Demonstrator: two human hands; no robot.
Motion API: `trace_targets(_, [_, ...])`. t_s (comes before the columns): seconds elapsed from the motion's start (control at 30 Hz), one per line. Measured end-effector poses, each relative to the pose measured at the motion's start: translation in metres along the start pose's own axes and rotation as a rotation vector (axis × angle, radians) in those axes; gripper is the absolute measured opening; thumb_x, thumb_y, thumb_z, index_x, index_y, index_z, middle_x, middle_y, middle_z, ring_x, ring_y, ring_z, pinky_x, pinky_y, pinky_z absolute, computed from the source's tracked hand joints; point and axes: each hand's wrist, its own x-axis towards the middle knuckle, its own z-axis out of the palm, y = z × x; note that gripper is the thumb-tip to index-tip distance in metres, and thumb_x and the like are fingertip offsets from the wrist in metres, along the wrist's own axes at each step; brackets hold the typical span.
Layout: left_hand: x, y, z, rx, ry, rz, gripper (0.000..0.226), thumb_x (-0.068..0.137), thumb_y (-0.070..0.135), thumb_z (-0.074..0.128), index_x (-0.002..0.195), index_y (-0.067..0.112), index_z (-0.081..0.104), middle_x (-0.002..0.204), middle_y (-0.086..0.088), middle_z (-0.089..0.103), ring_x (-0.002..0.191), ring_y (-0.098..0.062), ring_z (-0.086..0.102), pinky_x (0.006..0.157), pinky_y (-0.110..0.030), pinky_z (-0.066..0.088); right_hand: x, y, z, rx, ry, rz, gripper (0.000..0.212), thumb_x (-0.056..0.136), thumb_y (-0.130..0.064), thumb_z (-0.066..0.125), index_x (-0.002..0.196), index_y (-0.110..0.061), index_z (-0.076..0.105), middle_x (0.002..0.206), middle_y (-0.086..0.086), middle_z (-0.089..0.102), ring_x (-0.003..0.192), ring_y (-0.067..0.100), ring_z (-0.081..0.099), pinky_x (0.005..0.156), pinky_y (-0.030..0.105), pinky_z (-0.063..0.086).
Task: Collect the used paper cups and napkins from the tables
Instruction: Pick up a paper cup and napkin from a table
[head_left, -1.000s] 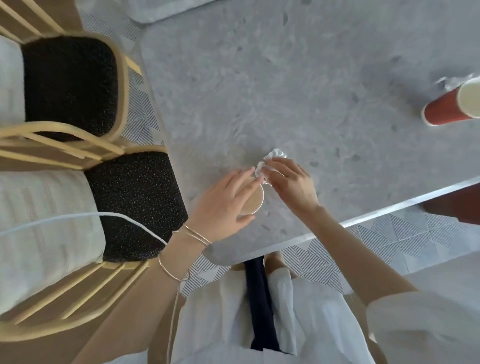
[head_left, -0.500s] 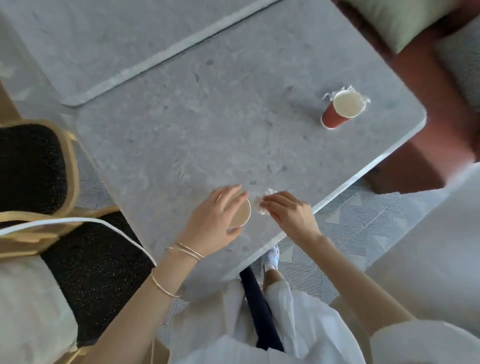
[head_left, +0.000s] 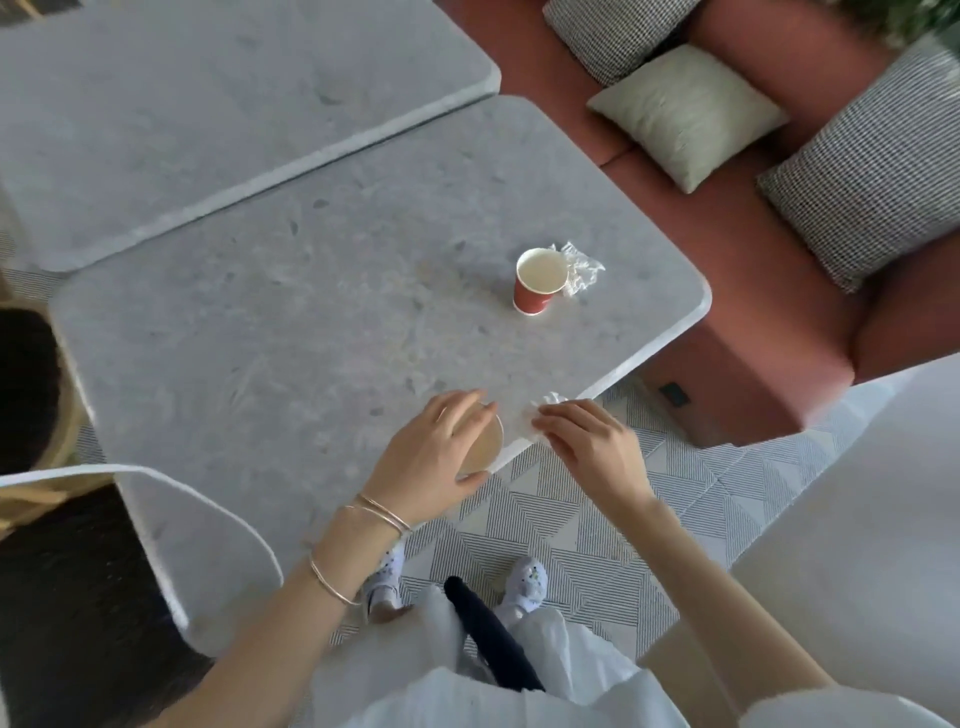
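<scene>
You drew the tan paper cup (head_left: 487, 448), gripped in your left hand (head_left: 431, 457), and the crumpled white napkin (head_left: 523, 423), pinched in your right hand (head_left: 592, 441), to the grey stone worktop's (head_left: 311, 312) edge, nearly collected.

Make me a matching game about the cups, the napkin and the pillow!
Things:
1. red cup
2. near cup
3. near napkin
4. green cushion

Where or how:
a. lying on the red sofa
b. pinched by the right hand
c. standing upright on the table, no hand on it
d. gripped by the left hand

Pairs: 1-c, 2-d, 3-b, 4-a
</scene>
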Motion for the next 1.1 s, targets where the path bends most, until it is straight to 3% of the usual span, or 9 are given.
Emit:
trace_targets(0.37, [0.07,0.069,0.017,0.015,0.059,-0.071,0.072,0.077,0.035,0.07,0.139,0.015,0.038,0.144,-0.006,0.038,0.131,-0.023,0.034,0.091,-0.037,0.049,0.005,0.098,-0.057,-0.008,0.05,-0.079,0.017,0.074,-0.003,0.075,0.086,-0.015,0.073,0.094,-0.004,0.072,0.087,0.017,0.066,0.058,0.029,0.056])
trace_targets(0.67, [0.152,0.045,-0.005,0.013,0.138,-0.068,0.071,0.072,0.026,0.074,0.134,0.01,0.045,0.138,-0.009,0.045,0.121,-0.03,0.045,0.085,-0.044,0.052,0.075,0.148,-0.057,0.0,0.052,-0.077,0.016,0.075,-0.003,0.075,0.086,-0.015,0.074,0.093,-0.005,0.072,0.087,0.017,0.066,0.056,0.028,0.056])
trace_targets(0.8, [0.189,0.031,-0.022,-0.017,0.237,-0.056,0.07,0.069,0.026,0.077,0.131,0.011,0.049,0.134,-0.009,0.05,0.117,-0.029,0.051,0.088,-0.037,0.049,0.117,0.166,-0.053,0.005,0.027,-0.081,0.012,0.077,-0.004,0.073,0.086,-0.013,0.074,0.092,-0.001,0.072,0.087,0.02,0.067,0.053,0.033,0.056])
trace_targets(0.93, [0.216,0.013,-0.029,-0.028,0.246,-0.049,0.07,0.07,0.025,0.076,0.132,0.01,0.048,0.134,-0.009,0.05,0.118,-0.029,0.049,0.095,-0.036,0.045,0.147,0.176,-0.044,0.015,0.023,-0.097,0.011,0.079,-0.006,0.072,0.086,-0.014,0.074,0.092,-0.002,0.072,0.088,0.019,0.067,0.051,0.032,0.055])
trace_targets(1.1, [0.237,0.001,-0.017,-0.056,0.18,-0.105,0.071,0.069,0.024,0.077,0.132,0.009,0.048,0.135,-0.01,0.049,0.119,-0.03,0.049,0.092,-0.04,0.049,0.17,0.192,-0.028,0.029,-0.038,-0.105,0.014,0.077,-0.005,0.073,0.087,-0.015,0.074,0.094,-0.003,0.072,0.089,0.019,0.067,0.052,0.032,0.055])
